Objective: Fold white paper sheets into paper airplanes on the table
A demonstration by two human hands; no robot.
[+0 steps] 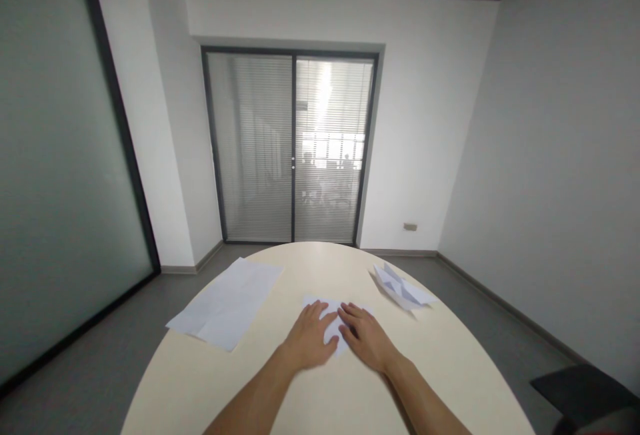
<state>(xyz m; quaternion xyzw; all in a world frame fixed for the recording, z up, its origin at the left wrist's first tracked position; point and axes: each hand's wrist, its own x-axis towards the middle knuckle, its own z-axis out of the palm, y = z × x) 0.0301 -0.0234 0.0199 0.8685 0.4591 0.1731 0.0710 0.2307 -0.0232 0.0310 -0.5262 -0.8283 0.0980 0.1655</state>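
Observation:
A small white piece of paper [332, 329], apparently folded, lies flat on the pale table in front of me. My left hand [311, 336] rests palm down over its left part, fingers stretched forward and thumb apart. Over the right part lies my right hand [366, 335], also palm down with its fingers extended. Both hands press on or touch the paper and cover much of it, so its full outline is hidden. A folded paper shape [400, 287] with raised points sits farther off to the right, apart from my hands.
Large white sheets of paper [230, 301] lie at the table's left, reaching its edge. The cream table [320, 395] has a rounded far edge. Beyond stands a glass door with blinds [293, 148]. A dark chair-like object [585, 388] is at the lower right.

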